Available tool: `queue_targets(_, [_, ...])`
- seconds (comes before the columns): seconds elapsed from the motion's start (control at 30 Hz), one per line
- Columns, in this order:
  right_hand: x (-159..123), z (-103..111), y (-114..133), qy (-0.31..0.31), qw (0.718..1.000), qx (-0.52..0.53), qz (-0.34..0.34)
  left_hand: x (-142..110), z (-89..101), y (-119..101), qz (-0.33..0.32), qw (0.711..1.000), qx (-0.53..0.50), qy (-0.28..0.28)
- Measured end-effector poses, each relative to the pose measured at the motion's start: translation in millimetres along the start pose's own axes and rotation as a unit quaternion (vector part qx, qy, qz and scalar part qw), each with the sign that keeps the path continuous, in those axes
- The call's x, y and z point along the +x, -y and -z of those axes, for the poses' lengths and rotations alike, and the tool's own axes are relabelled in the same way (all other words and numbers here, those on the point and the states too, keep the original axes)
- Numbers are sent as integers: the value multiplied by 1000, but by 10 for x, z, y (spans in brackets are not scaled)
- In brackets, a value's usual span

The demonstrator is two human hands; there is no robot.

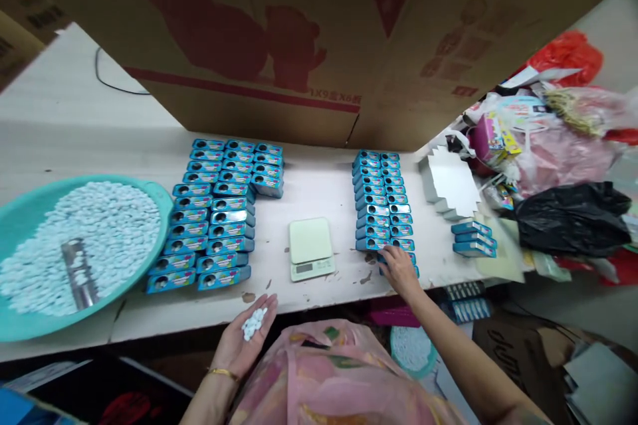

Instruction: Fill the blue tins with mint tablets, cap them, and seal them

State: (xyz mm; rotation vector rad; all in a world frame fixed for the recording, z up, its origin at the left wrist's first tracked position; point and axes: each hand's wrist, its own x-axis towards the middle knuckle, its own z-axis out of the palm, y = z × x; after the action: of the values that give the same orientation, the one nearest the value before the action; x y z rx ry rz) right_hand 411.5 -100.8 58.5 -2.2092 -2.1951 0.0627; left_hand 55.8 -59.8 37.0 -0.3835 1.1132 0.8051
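Note:
My left hand (244,339) is palm up and cupped near the table's front edge, with a small heap of pale tablets (254,323) in it. At the front of the right-hand group of blue boxes (373,220), my right hand (399,268) has its fingers curled down over a blue box (413,257), partly hidden by the hand. Between the hands, farther back, lies a pale kitchen scale (310,242) with a bare pan. Another group of blue boxes (224,259), each with a dark round spot on its end, stands in rows left of the scale.
A large teal basin (162,212) of pale tablets stands at left, a metal scoop (80,272) inside. A big cardboard box (279,113) blocks the table's back. At right are white cartons (451,179), several blue boxes (473,239) and plastic bags (573,219). A smaller tub (433,362) sits below.

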Motion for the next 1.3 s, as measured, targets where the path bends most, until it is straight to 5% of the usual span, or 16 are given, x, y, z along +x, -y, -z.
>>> queue_targets(0.1, [152,-76,103,-9,999,-41,-24,-40,-135,50,3,1000,7,17])
queue_targets(0.3, [293,117,279,-14,998,-29,60,-167,-168,124,4,1000,-2,31])
queue_targets(0.5, [641,251,987,5,975,10,222,-181,-138,158,-1,998,-31,55])
queue_targets(0.63, [900,171,1338,31,966,24,254,-211,-181,156,-6,996,-29,87])
queue_targets(0.77, [748,154,1587,9,961,74,267,-248,-183,174,-2,993,-32,117])
queue_targets(0.97, [267,87,2033,111,902,129,397,-254,-123,321,41,995,-40,78])
queue_targets(1.3, [208,122,1915,161,893,170,383,-261,-12,406,77,994,24,78])
